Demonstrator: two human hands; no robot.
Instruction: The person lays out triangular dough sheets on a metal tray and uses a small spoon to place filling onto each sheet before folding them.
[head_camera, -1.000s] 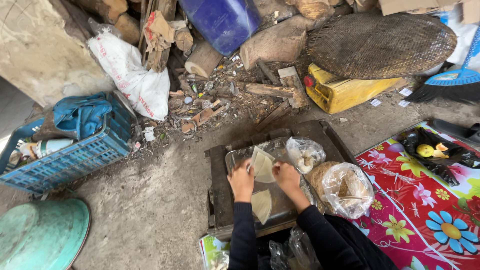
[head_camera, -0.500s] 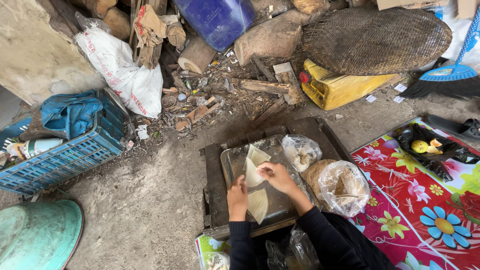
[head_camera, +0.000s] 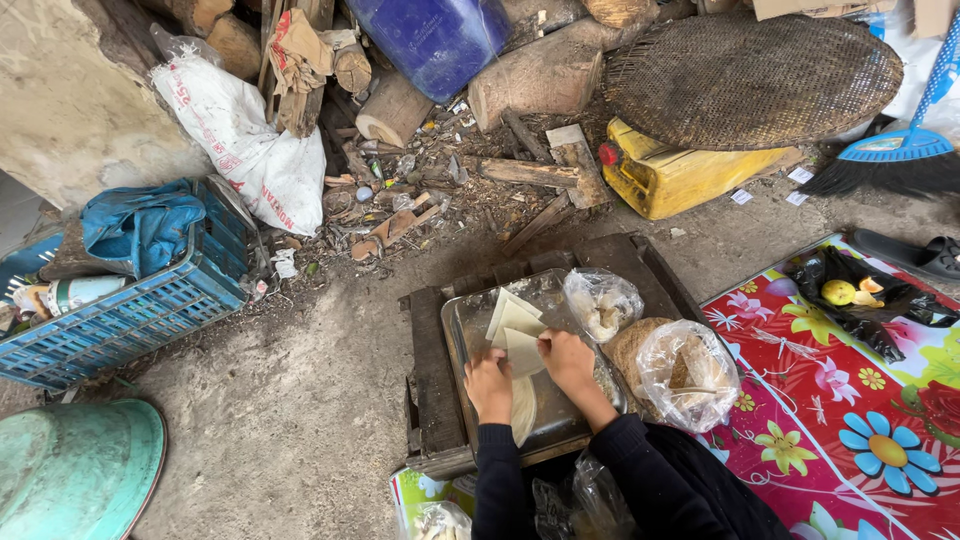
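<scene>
Compared with half a second earlier, my hands sit nearly where they were on the dull rectangular metal tray (head_camera: 460, 330); my right hand (head_camera: 566, 360) has shifted slightly toward the tray's centre.

My left hand (head_camera: 489, 385) lies knuckles-up near the tray's near edge, fingers curled down against a round pale wrapper sheet (head_camera: 523, 408). My right hand is closed in a pinch on the near corner of a pale triangular folded wrapper (head_camera: 524, 350); I cannot tell whether the left grips or only presses.

Count: three triangular pieces fanned from tray centre toward its far edge, one round sheet, one tray on one dark wooden stand (head_camera: 432, 380). Two clear plastic bags (head_camera: 690, 370) sit along the stand's right edge.
</scene>
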